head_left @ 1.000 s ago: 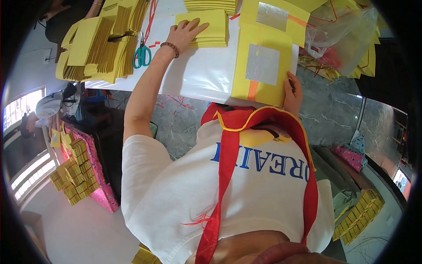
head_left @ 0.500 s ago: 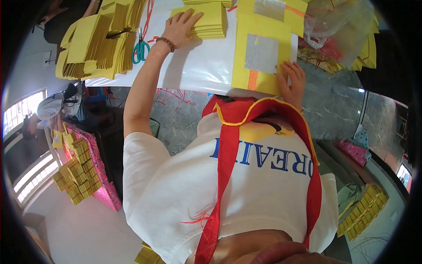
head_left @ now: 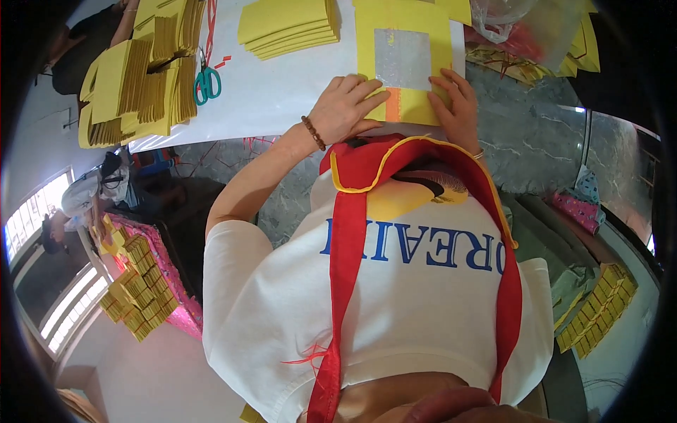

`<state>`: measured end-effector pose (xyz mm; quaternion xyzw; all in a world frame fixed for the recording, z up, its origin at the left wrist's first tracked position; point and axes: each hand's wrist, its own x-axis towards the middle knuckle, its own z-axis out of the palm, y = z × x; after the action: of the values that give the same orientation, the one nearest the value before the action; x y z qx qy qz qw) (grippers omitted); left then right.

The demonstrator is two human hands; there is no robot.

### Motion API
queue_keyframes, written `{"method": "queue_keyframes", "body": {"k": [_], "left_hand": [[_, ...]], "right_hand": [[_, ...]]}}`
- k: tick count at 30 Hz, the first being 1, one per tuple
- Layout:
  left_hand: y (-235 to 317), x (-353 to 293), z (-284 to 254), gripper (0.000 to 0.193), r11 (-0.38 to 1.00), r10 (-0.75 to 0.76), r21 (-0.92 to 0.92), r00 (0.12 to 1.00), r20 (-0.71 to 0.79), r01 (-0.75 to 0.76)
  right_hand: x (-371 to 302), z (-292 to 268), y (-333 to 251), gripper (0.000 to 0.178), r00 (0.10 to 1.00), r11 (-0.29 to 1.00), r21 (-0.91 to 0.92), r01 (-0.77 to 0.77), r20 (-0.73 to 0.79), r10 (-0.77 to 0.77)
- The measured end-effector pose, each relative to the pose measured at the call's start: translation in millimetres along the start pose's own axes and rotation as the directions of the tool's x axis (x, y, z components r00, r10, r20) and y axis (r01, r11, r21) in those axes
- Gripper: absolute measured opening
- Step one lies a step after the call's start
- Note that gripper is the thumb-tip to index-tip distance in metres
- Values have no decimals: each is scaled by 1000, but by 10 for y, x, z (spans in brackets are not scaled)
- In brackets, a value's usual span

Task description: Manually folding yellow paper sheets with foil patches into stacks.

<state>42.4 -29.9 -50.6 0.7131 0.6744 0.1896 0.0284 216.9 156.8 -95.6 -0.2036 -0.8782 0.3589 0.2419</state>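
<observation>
At the table's near edge lies a yellow paper piece (head_left: 368,70) with a pale, shiny square patch and an orange strip at its near end. My left hand (head_left: 342,111) grips its near left corner, fingers over the top and thumb along the near edge. On the opposite side my right hand (head_left: 457,111) holds the right edge between fingers and thumb. Left of the piece rests a fanned stack of folded yellow paper (head_left: 288,28), with neither hand on it. Green-handled scissors (head_left: 207,86) lie farther left.
Large stacks of folded yellow paper (head_left: 123,81) fill the white table's (head_left: 282,92) left end. Red strips (head_left: 211,21) lie beside the scissors. A clear plastic bag (head_left: 532,28) stands at the far right. Another person (head_left: 92,194) is at the left, near bundled yellow stacks (head_left: 141,289).
My left hand has left the fanned stack and come right and nearer, onto the yellow piece's near left corner. My right hand stays at its right edge, its fingers now farther over it.
</observation>
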Motion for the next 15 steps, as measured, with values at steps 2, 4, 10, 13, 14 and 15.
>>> {"method": "queue_keyframes", "body": {"k": [2,4,10,13,14,15], "left_hand": [[-6,24,-36,45,999,-4,-32,1000,-6,4],[-44,52,-54,36,986,16,-167,1000,-7,-17],[-146,89,-29,18,891,-148,-435,989,-14,127],[-129,119,-105,18,772,-327,-534,936,129,344],[-132,126,-108,18,773,-326,-534,936,130,343],[-134,133,-110,18,743,-356,-544,919,169,388]], "right_hand": [[-15,5,7,28,1000,999,43,-23,9,23],[1,4,-20,22,999,996,74,-45,-20,46],[8,-47,22,47,941,674,665,-322,149,304],[-3,-19,66,52,943,696,642,-322,152,295],[-5,-18,67,52,943,696,642,-321,151,296],[2,-22,47,51,947,723,617,-311,137,290]]}}
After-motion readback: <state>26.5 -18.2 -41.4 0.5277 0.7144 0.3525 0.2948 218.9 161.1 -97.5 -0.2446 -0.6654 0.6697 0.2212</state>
